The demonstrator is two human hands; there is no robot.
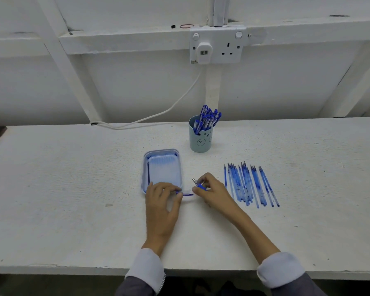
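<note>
The left grip (161, 201) has its fingers curled down, and with thumb and fingertips it pinches the left end of a thin blue plastic ink tube (185, 194). This tube lies almost flat just over the white counter (73, 189) and points toward the right grip (214, 192). The right grip is closed around a short blue pen front piece with a silver metal tip (198, 183). The thumb and the first fingers hold it, and the tip sticks out up and to the left, away from the palm. The right end of the ink tube comes very near to the thumb of the right grip, but I cannot tell if they touch. The two grips are near each other, with only the tube between them. Directly beyond the left grip is a translucent pale blue rectangular plastic tray (144, 174); its near edge is partly hidden under the fingers of this grip. To the right of the right grip, just beside it, a row of thin blue ink tubes with dark tips (251, 185) lies on the counter, with the tips pointing away from the person. Well beyond the right grip stands a light blue-green round cup with a drawn bear face (200, 138), and it is full of blue capped pens (208, 117).
</note>
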